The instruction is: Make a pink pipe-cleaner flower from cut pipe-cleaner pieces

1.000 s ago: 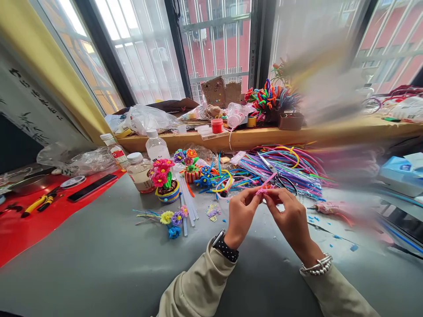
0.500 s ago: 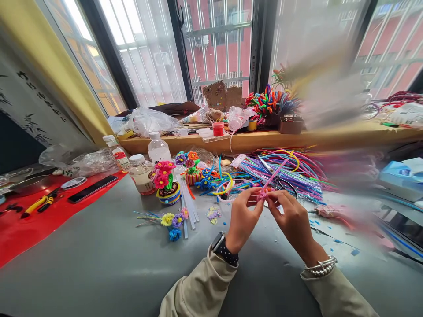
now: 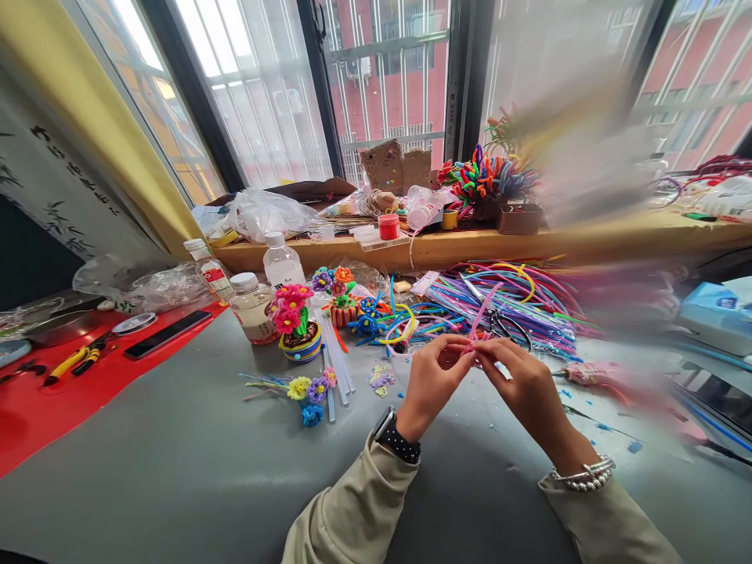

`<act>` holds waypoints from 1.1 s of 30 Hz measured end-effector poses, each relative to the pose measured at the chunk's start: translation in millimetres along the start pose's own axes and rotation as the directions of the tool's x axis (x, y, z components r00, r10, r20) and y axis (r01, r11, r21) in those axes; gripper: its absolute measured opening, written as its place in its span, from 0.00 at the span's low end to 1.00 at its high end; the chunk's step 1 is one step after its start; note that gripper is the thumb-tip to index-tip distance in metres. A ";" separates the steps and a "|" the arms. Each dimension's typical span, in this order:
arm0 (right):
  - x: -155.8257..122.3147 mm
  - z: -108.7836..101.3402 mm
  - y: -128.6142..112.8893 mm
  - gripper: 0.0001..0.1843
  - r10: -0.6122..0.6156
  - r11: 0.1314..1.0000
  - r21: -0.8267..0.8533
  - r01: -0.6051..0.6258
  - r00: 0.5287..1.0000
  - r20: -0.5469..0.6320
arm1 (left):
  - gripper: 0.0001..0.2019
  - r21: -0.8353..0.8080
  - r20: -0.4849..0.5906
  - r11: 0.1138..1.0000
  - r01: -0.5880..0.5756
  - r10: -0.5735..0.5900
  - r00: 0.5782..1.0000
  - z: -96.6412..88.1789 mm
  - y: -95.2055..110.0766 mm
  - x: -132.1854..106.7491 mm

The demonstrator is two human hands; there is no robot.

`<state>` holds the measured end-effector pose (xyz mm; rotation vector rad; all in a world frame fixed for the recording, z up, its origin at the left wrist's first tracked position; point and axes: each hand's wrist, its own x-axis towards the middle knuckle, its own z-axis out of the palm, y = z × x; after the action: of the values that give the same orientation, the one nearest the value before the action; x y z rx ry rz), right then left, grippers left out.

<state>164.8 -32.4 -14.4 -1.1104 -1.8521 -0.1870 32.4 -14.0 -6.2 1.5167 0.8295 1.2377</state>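
Observation:
My left hand (image 3: 432, 384) and my right hand (image 3: 522, 392) meet above the grey table, fingertips almost touching. Between them they pinch a pink pipe cleaner (image 3: 482, 312), its lower part bunched at the fingers and partly hidden, one loose end sticking up to the right. Black-handled scissors (image 3: 510, 329) lie just behind my right hand. Beyond them spreads a heap of coloured pipe cleaners (image 3: 552, 325). Small yellow, purple, pink and blue pipe-cleaner flowers (image 3: 316, 390) rest left of my left hand, beside clear glue sticks (image 3: 341, 360).
A striped pot (image 3: 301, 348) of pink flowers stands near several bottles (image 3: 252, 313). A phone (image 3: 168, 335) and yellow-handled pliers (image 3: 69, 363) lie on red cloth (image 3: 35, 423). A glue gun (image 3: 587, 374) is at the right, where the view is smeared. Blue scraps litter the table there.
The loose end of the pink pipe cleaner now stands steeper and looks shorter, with its tip shifted left. My right hand has moved very slightly right; both hands keep their pinch.

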 end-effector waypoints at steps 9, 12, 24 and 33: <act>1.2 -7.3 0.1 0.07 0.051 0.998 0.044 -0.050 0.998 -0.020 | 0.11 -0.131 -0.021 0.991 0.024 -0.027 0.999 0.9 -2.8 -0.1; 1.4 -8.7 0.1 0.07 0.052 0.997 0.058 -0.051 0.999 -0.009 | 0.11 -0.118 -0.026 0.993 0.022 -0.025 0.999 -0.4 -3.4 0.7; 1.0 -7.2 -1.9 0.07 0.062 0.996 0.073 -0.060 0.998 -0.028 | 0.09 -0.044 -0.070 0.997 -0.060 0.056 0.996 0.5 -2.4 -2.4; -0.5 -8.3 -1.3 0.08 0.030 0.999 0.032 -0.028 0.998 -0.051 | 0.09 -0.121 -0.056 0.992 -0.021 0.014 0.998 4.7 -7.3 2.1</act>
<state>169.2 -38.0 -9.8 -1.1010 -1.7867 -0.1678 38.0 -11.2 -12.5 1.3998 0.7638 1.3242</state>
